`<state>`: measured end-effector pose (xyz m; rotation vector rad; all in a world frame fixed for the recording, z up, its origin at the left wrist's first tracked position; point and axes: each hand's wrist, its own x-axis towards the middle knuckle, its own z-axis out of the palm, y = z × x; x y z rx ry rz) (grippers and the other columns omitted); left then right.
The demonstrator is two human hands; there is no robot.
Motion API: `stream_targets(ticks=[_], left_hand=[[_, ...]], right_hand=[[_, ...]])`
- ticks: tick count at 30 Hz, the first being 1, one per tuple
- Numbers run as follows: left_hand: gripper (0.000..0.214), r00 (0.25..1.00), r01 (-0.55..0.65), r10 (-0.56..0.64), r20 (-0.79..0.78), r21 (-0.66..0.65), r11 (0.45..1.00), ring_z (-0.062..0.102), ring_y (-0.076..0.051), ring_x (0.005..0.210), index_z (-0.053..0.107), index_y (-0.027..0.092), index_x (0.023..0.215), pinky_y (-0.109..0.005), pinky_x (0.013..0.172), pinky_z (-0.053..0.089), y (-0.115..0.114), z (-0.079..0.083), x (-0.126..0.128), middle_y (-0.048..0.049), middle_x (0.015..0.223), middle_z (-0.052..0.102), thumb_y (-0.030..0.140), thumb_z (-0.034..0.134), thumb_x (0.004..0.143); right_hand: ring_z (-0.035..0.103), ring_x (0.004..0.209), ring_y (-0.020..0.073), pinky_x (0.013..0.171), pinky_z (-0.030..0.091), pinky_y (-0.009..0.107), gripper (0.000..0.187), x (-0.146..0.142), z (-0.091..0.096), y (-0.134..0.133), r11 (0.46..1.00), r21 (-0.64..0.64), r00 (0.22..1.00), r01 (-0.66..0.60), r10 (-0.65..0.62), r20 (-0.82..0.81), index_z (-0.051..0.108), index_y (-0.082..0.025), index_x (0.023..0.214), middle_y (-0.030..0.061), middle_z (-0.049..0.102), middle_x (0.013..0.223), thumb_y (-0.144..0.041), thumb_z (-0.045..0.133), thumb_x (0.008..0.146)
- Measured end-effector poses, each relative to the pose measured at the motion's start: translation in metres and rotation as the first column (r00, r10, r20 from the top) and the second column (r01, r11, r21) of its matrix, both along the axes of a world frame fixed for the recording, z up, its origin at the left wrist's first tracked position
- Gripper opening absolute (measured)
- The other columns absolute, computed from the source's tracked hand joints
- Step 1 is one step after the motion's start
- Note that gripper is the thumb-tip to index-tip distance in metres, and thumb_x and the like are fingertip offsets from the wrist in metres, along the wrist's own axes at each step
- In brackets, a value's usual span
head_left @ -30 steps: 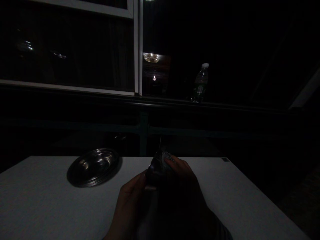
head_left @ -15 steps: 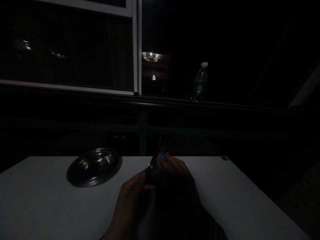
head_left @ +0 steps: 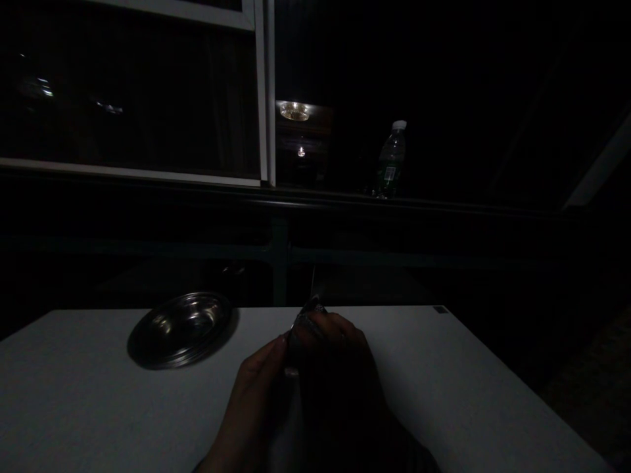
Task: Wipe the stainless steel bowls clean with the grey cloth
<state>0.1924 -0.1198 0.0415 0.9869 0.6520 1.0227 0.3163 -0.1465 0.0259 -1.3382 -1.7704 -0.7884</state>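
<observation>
Just beyond the middle of the table's near side, my two hands work close together. My left hand (head_left: pixel 256 384) is closed, its thumb and fingers pinching the left edge of a dark, shiny thing (head_left: pixel 313 303) that stands tilted up; its kind does not show in the dim light. My right hand (head_left: pixel 338 355) is curled over its face, fingers pressing a crumpled, greyish, glinting pad (head_left: pixel 306 322) against it. Most of both things is hidden by my hands and shadow. Left of my hands lies a stack of shiny metal dishes (head_left: pixel 180 330).
The white table (head_left: pixel 123 407) ends at a straight far edge, with a small dark patch (head_left: pixel 440 309) at its far right corner. Behind it, a plastic bottle with a white cap (head_left: pixel 392 159) stands on a dark ledge by a white window frame (head_left: pixel 263 92). The room is very dark.
My right hand has slid down and left across the dark shiny thing, taking the greyish pad with it. My left hand keeps its grip. The view has shifted slightly.
</observation>
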Motion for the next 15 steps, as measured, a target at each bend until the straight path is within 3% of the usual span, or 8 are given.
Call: stream_targets(ticks=[2, 4, 7, 12, 15], left_hand=[[0.023, 0.999, 0.025, -0.024, -0.032, 0.018, 1.0, 0.049, -0.012, 0.053, 0.064, 0.015, 0.061, -0.023, 0.053, 0.038, -0.002, 0.001, 0.001, 0.0002, 0.057, 0.061, 0.032, 0.058, 0.076], [0.026, 0.997, 0.04, -0.036, -0.074, 0.045, 0.998, 0.05, -0.014, 0.055, 0.066, 0.015, 0.062, -0.023, 0.054, 0.039, -0.004, 0.002, 0.002, -0.0012, 0.059, 0.063, 0.033, 0.055, 0.078], [0.029, 0.994, 0.049, -0.041, -0.105, 0.068, 0.996, 0.054, -0.016, 0.061, 0.068, 0.014, 0.065, -0.024, 0.057, 0.041, -0.005, 0.003, 0.004, -0.0037, 0.064, 0.066, 0.034, 0.053, 0.08], [0.021, 0.999, -0.018, 0.019, -0.035, 0.023, 1.0, 0.057, -0.015, 0.058, 0.067, 0.016, 0.065, -0.025, 0.057, 0.044, -0.002, 0.004, 0.002, -0.0017, 0.063, 0.066, 0.034, 0.06, 0.074], [0.02, 0.994, -0.109, 0.109, -0.006, 0.048, 0.993, 0.063, -0.022, 0.074, 0.07, 0.018, 0.072, -0.03, 0.067, 0.049, -0.006, 0.004, -0.003, -0.0056, 0.072, 0.069, 0.036, 0.062, 0.072]], right_hand=[[0.053, 0.095, 0.0229, 0.074, 0.046, 0.036, 0.034, 0.013, 0.001, 0.005, 0.999, -0.034, 1.0, 0.012, -0.012, -0.018, 0.053, -0.015, 0.111, 0.0109, 0.059, 0.108, -0.034, 0.045, 0.084], [0.056, 0.091, 0.0196, 0.069, 0.048, 0.031, 0.03, 0.027, 0.003, 0.01, 0.998, -0.069, 0.999, 0.007, -0.01, -0.041, 0.053, -0.013, 0.11, 0.0106, 0.061, 0.106, -0.027, 0.039, 0.087], [0.054, 0.099, 0.0205, 0.076, 0.048, 0.033, 0.028, 0.034, 0.004, 0.013, 0.998, -0.041, 0.995, -0.044, 0.047, 0.084, 0.052, -0.013, 0.11, 0.0107, 0.061, 0.108, -0.022, 0.037, 0.088], [0.048, 0.106, 0.0234, 0.083, 0.045, 0.038, 0.035, 0.007, -0.004, 0.009, 1.0, 0.019, 0.999, -0.015, 0.014, 0.043, 0.051, -0.012, 0.115, 0.0116, 0.058, 0.111, -0.031, 0.044, 0.085], [0.042, 0.115, 0.0225, 0.089, 0.041, 0.039, 0.035, -0.009, -0.009, 0.006, 1.0, 0.008, 0.997, 0.012, -0.013, 0.081, 0.05, -0.014, 0.119, 0.0081, 0.055, 0.119, -0.026, 0.042, 0.087]])
